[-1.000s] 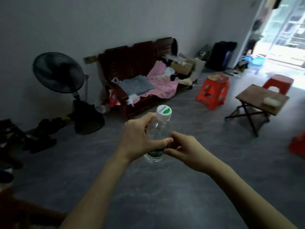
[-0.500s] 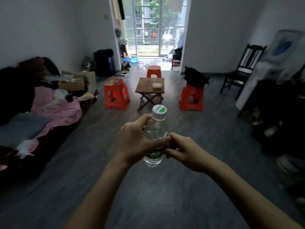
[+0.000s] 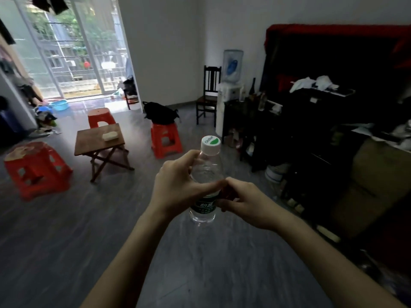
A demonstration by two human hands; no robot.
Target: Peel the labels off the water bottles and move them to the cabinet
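A clear water bottle (image 3: pixel 208 172) with a white and green cap stands upright in the air in front of me. Its dark green label (image 3: pixel 204 205) wraps the lower body. My left hand (image 3: pixel 178 185) grips the bottle's upper body from the left, thumb across the front. My right hand (image 3: pixel 244 201) holds the bottle at label height from the right, fingers curled against the label; its fingertips are hidden. A dark cabinet (image 3: pixel 315 121) with cluttered shelves and tops stands along the right wall.
A small wooden folding table (image 3: pixel 89 141) stands mid-room with red plastic stools (image 3: pixel 33 167) around it, one (image 3: pixel 165 138) carrying a black bag. A dark chair (image 3: pixel 209 94) and a water dispenser (image 3: pixel 231 85) sit by the far wall. A cardboard box (image 3: pixel 373 181) is at right.
My view has swung right, from the sofa and fan, past the balcony door, to the cabinet side. Both hands keep the same hold on the bottle.
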